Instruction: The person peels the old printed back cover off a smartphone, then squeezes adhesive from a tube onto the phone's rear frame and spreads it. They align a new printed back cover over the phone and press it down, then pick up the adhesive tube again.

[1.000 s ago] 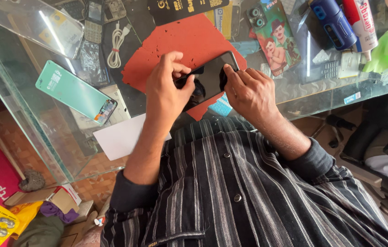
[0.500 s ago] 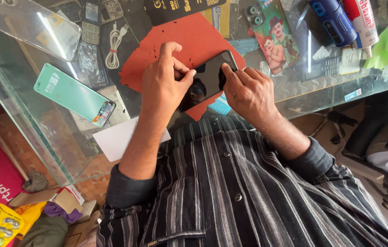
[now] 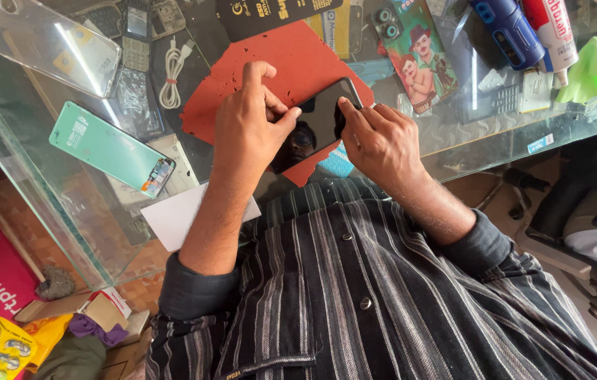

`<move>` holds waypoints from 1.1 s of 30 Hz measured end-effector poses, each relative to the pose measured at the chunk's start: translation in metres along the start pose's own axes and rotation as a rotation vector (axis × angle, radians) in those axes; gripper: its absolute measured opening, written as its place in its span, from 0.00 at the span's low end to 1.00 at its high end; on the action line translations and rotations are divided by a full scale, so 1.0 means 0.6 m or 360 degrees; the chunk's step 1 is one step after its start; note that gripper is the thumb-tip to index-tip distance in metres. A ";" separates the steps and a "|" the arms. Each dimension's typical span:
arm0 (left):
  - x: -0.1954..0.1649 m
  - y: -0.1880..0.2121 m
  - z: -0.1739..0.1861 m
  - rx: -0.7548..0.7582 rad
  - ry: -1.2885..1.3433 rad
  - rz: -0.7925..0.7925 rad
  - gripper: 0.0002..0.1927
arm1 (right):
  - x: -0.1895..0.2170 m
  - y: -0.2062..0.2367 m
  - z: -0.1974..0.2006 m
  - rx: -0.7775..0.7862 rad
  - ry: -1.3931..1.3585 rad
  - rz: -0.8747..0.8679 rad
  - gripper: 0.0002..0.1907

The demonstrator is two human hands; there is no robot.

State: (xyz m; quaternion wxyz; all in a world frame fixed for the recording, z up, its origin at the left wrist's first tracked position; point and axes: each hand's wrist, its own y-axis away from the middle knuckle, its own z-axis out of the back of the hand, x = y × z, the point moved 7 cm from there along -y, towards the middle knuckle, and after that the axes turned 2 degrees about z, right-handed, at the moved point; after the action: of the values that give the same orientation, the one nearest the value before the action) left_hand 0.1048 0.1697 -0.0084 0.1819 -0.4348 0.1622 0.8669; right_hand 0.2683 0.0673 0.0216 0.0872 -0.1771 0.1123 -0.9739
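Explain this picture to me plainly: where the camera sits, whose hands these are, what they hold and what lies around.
The one view comes from a camera worn on a person's head, looking down their striped shirt at a glass counter. No machine is present. The left hand and right hand each have a grip on a dark phone over a red mat. Nearby lie a teal phone, a white cable, a clear case, a picture case and a blue tube.

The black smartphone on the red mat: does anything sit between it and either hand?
Nothing visible does. The left hand and right hand both already touch the black smartphone, one at each end, over the red mat on the glass counter.
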 end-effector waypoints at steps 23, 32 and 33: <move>0.003 0.011 0.000 -0.0081 0.0005 -0.0008 0.30 | -0.029 -0.014 -0.005 0.0164 -0.0021 -0.0060 0.19; 0.002 0.012 -0.002 -0.0100 -0.0043 -0.0009 0.29 | -0.033 -0.032 -0.007 0.0214 -0.0046 0.0083 0.18; 0.002 0.012 -0.003 -0.0101 -0.0037 0.0000 0.29 | -0.033 -0.032 -0.005 0.0207 -0.0055 0.0090 0.18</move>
State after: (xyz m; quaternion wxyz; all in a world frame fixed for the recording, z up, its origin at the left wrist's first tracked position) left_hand 0.1018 0.1629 -0.0095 0.1699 -0.4304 0.1324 0.8766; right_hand 0.2829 0.0904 0.0172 0.1280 -0.1846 0.0522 -0.9730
